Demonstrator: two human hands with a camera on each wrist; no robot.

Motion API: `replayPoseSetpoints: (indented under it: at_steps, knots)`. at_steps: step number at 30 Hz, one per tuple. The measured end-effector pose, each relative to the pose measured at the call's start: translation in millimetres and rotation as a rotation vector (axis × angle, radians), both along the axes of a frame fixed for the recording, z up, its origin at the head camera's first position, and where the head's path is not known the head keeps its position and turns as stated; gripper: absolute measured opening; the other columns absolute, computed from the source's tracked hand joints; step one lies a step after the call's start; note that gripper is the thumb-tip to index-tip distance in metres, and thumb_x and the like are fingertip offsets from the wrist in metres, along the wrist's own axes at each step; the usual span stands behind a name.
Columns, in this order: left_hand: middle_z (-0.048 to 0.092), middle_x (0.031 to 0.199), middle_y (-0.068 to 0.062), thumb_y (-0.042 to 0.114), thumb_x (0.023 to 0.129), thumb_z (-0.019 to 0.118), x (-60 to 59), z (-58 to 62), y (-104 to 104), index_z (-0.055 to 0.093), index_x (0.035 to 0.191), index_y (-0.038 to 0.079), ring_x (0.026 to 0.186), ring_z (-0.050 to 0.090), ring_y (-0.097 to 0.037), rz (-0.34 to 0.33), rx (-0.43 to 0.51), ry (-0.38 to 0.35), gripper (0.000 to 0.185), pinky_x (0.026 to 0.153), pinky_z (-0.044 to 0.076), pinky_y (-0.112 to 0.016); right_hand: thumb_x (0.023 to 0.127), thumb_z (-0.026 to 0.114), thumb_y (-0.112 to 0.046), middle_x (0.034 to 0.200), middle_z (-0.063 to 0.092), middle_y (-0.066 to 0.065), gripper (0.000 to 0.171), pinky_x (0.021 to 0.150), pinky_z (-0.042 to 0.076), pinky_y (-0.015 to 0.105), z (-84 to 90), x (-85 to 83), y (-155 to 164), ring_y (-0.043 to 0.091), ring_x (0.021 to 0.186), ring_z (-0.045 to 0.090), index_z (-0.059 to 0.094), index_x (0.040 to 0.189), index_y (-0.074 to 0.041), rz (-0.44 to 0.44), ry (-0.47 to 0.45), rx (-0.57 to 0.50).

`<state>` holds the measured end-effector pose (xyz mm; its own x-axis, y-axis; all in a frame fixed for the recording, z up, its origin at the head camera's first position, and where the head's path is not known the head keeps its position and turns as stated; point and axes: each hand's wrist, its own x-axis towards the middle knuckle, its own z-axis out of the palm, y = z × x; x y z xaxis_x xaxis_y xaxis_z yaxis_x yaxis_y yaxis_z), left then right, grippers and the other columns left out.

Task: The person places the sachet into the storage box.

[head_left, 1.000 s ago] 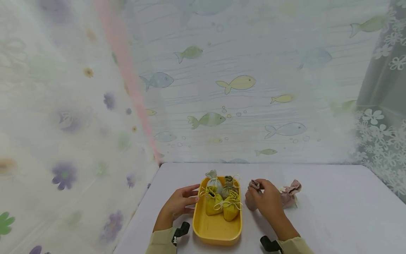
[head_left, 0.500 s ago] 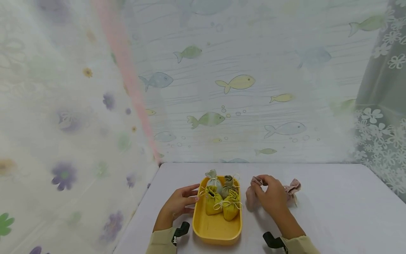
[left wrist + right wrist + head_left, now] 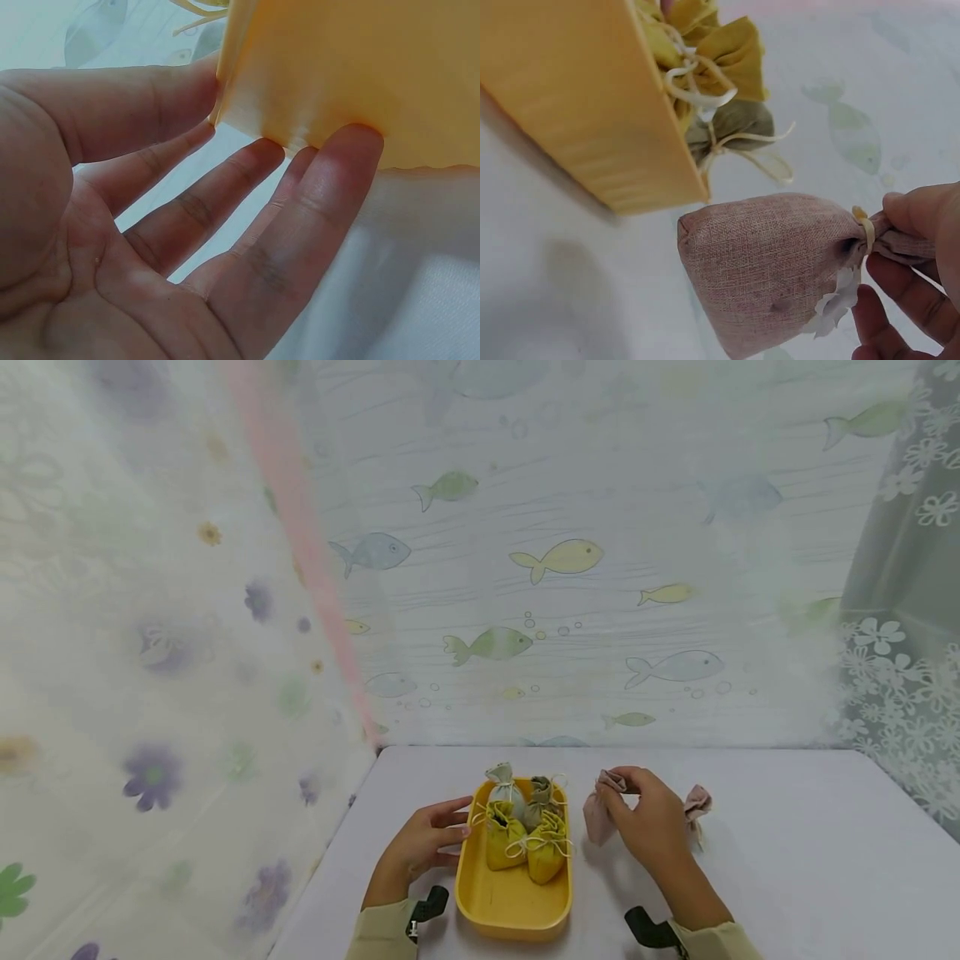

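My right hand (image 3: 654, 818) pinches the gathered neck of a dusty pink cloth drawstring pouch (image 3: 597, 821). In the right wrist view this pouch (image 3: 772, 262) has a pale tie and a white flower, and its body hangs beside the tray wall. A yellow plastic tray (image 3: 513, 906) stands left of it. The far part of the tray holds two yellow pouches (image 3: 504, 845), a pale grey pouch (image 3: 506, 792) and an olive pouch (image 3: 537, 808). My left hand (image 3: 423, 841) touches the tray's left side with its fingertips, fingers fairly straight.
A second pink pouch (image 3: 697, 806) lies on the white table (image 3: 810, 860), partly hidden behind my right hand. Fish-patterned sheeting (image 3: 562, 677) hangs behind the table's far edge, and flower-patterned sheeting (image 3: 187, 693) closes off the left side.
My right hand has risen slightly and moved a little rightward and away with the pink pouch, which now hangs more upright beneath the fingers. My left hand and the tray keep their places.
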<state>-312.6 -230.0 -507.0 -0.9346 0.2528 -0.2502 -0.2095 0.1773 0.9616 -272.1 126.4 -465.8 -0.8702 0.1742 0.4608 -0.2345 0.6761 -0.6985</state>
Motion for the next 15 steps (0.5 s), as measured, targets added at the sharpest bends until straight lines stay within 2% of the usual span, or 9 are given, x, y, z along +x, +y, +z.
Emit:
replayPoseSetpoints:
  at_steps: [4, 11, 15]
  knots:
    - [0.057, 0.149, -0.017, 0.019, 0.095, 0.076, 1.0, 0.2, 0, 0.051, 0.154, 0.021, 0.12, 0.068, -0.026, -0.002, 0.002, 0.002, 0.064, 0.084, 0.064, -0.048, 0.097, 0.075, -0.032, 0.114, 0.074, 0.005, 0.031, 0.084, 0.059, 0.045, 6.1, 2.5, -2, 0.024, 0.104, 0.07, 0.071, 0.121, -0.013, 0.006, -0.01, -0.002]
    - [0.056, 0.15, -0.018, 0.015, 0.096, 0.074, 3.8, 3.0, 1, 0.051, 0.154, 0.02, 0.121, 0.068, -0.028, -0.004, 0.015, 0.009, 0.063, 0.084, 0.064, -0.049, 0.095, 0.078, -0.029, 0.111, 0.074, 0.001, 0.029, 0.073, 0.057, 0.023, 14.8, 7.2, -1, 0.018, 0.097, 0.071, 0.073, 0.12, -0.015, 0.044, 0.014, -0.009]
    - [0.056, 0.15, -0.018, 0.014, 0.097, 0.073, 4.8, 5.1, 2, 0.051, 0.154, 0.02, 0.121, 0.068, -0.029, -0.005, 0.022, 0.003, 0.062, 0.084, 0.064, -0.048, 0.093, 0.079, -0.027, 0.11, 0.075, 0.0, 0.028, 0.072, 0.059, 0.023, 18.4, 9.8, -2, 0.016, 0.094, 0.071, 0.074, 0.118, -0.015, 0.06, 0.044, -0.009]
